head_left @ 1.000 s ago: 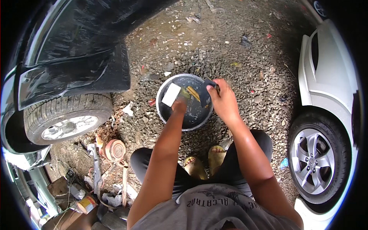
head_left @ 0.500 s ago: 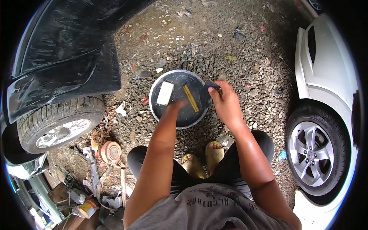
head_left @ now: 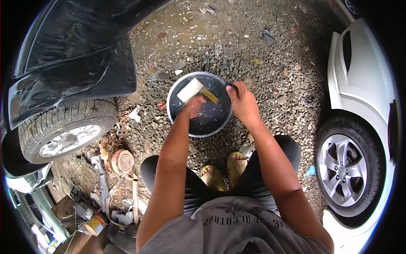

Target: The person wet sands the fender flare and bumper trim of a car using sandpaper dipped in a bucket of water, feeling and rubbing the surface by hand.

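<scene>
A round dark bucket [head_left: 203, 132] with a pale rim stands on the gravel, with water inside. In it are a white block [head_left: 190, 90] and a yellowish strip-like piece [head_left: 211, 96]. My left hand [head_left: 196, 106] is down in the bucket, just below the white block and left of the yellowish piece; its fingers are blurred. At the bucket's right rim, my right hand [head_left: 243, 101] pinches a dark flat piece [head_left: 231, 86] between thumb and fingers.
A dark car panel [head_left: 76, 72] and a muddy wheel [head_left: 69, 131] are at the left. At the right stands a light car with a silver wheel [head_left: 341, 170]. Scrap and an orange round object [head_left: 122, 162] lie at the lower left, near my sandalled feet [head_left: 213, 177].
The white block has tilted and moved, and the yellowish piece has shifted and turned in the bucket. My left hand has moved up nearer the block. My right hand still holds the dark piece.
</scene>
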`<state>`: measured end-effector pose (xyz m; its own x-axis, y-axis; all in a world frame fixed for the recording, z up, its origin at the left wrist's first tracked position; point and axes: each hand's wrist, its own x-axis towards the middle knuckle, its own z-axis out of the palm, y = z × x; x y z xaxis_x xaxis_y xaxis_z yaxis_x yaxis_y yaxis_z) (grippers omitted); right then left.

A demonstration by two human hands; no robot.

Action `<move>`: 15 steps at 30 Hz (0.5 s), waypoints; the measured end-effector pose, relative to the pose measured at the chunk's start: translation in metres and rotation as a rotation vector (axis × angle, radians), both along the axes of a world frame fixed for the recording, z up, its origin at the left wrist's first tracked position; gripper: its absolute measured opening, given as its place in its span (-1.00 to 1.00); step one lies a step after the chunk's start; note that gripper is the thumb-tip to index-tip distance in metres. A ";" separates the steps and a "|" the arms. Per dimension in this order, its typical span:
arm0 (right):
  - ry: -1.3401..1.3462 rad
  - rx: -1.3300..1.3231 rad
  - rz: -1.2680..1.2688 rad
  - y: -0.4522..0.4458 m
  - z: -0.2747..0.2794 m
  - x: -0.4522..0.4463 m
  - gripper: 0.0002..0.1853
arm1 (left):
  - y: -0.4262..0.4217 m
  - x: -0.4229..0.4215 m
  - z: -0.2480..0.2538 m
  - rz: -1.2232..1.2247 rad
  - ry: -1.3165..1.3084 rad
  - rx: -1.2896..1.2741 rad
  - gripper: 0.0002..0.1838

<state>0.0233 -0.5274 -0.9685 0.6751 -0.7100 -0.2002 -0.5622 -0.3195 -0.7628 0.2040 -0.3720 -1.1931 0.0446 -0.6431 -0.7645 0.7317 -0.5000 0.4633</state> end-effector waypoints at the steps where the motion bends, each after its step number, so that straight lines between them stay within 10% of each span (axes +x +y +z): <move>1: 0.023 0.011 -0.012 -0.001 0.001 0.001 -0.63 | 0.005 0.014 -0.043 0.059 0.070 -0.077 -0.54; 2: 0.036 -0.012 -0.023 0.000 0.003 0.000 -0.60 | 0.010 0.021 -0.083 0.117 0.139 -0.155 -0.54; 5: 0.041 -0.042 -0.025 -0.001 0.004 -0.002 -0.61 | -0.004 0.006 -0.126 -0.057 -0.794 0.330 -0.49; 15: -0.024 0.024 -0.050 0.008 0.022 -0.025 -0.66 | -0.046 0.008 -0.095 -0.507 -1.069 0.467 -0.51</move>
<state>-0.0019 -0.5192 -0.9470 0.6436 -0.7383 -0.2019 -0.5585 -0.2726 -0.7834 0.2120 -0.4179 -1.2885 0.6051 -0.4494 -0.6572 -0.2170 -0.8873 0.4070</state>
